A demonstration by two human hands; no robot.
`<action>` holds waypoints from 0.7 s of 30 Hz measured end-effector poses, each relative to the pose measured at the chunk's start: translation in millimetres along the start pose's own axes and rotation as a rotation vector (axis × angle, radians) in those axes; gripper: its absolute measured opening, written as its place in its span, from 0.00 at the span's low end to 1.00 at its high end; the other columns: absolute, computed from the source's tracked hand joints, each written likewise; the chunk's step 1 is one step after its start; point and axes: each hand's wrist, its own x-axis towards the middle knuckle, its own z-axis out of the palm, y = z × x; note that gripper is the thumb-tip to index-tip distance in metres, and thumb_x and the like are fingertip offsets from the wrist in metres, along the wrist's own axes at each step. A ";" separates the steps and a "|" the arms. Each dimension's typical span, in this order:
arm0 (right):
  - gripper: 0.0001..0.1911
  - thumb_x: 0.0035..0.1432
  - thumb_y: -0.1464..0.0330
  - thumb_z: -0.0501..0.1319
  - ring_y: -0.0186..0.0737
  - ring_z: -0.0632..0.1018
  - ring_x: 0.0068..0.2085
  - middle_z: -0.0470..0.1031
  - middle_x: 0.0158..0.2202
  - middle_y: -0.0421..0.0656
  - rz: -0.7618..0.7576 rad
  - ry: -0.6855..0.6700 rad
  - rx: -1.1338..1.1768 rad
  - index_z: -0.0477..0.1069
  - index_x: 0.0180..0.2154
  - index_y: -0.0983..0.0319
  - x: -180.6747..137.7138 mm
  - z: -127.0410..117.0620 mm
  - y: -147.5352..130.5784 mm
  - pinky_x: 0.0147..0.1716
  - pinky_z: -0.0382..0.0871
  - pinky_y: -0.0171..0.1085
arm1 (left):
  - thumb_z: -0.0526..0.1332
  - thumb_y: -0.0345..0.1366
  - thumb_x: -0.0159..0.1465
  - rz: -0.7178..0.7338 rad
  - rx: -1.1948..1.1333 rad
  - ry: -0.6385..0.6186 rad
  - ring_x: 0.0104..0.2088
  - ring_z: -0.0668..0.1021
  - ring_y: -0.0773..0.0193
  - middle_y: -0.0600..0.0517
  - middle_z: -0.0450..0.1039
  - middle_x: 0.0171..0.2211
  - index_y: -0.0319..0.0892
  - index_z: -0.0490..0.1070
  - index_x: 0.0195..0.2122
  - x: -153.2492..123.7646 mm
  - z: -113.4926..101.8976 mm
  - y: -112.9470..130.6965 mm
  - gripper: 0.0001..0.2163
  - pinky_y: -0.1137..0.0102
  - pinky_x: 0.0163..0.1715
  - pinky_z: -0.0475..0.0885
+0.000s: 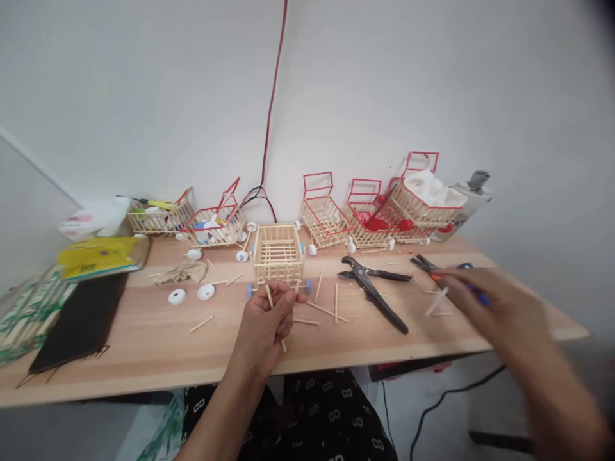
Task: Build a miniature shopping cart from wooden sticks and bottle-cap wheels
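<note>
My left hand (273,314) pinches a thin wooden stick (270,296) between thumb and fingers, at the near end of a small cart (278,253) built from such sticks. Blue wheels sit at the cart's corners. On the right, my right hand (485,301) is blurred by motion over a dark tool with blue and orange parts (425,262), which it partly hides. A short whitish stick (437,301) shows by its fingertips; whether the fingers grip anything is unclear. Between the hands lie black-handled cutters (375,288) and several loose sticks (336,302).
Finished-looking carts with red handles (327,218) line the wall, some filled. Two white discs (177,296), crumpled brown paper (182,271), a black flat object (81,320), a yellow packet (96,256) and bundled sticks (33,314) lie left. A red-black cable (273,96) hangs down the wall.
</note>
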 end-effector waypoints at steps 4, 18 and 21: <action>0.12 0.63 0.61 0.56 0.42 0.77 0.44 0.78 0.41 0.45 -0.183 -0.287 0.557 0.78 0.40 0.56 -4.9 58.2 -97.8 0.46 0.69 0.41 | 0.71 0.38 0.53 0.019 -0.061 0.011 0.13 0.56 0.82 0.55 0.74 0.25 0.40 0.62 0.32 -3.8 2.9 -7.4 0.17 0.82 0.12 0.47; 0.06 0.57 0.65 0.61 0.37 0.75 0.36 0.74 0.35 0.42 0.077 -0.531 1.075 0.71 0.36 0.61 -17.8 114.2 -158.6 0.37 0.69 0.37 | 0.72 0.38 0.53 0.076 -0.174 0.098 0.13 0.55 0.80 0.64 0.57 0.16 0.40 0.62 0.30 -5.7 6.3 -26.3 0.17 0.82 0.13 0.48; 0.06 0.57 0.65 0.60 0.36 0.73 0.34 0.72 0.33 0.41 0.125 -0.510 1.099 0.70 0.34 0.62 -20.4 113.8 -158.7 0.35 0.67 0.36 | 0.71 0.38 0.54 0.067 -0.172 0.096 0.14 0.55 0.80 0.64 0.55 0.16 0.40 0.62 0.30 -6.4 9.0 -29.9 0.16 0.81 0.13 0.48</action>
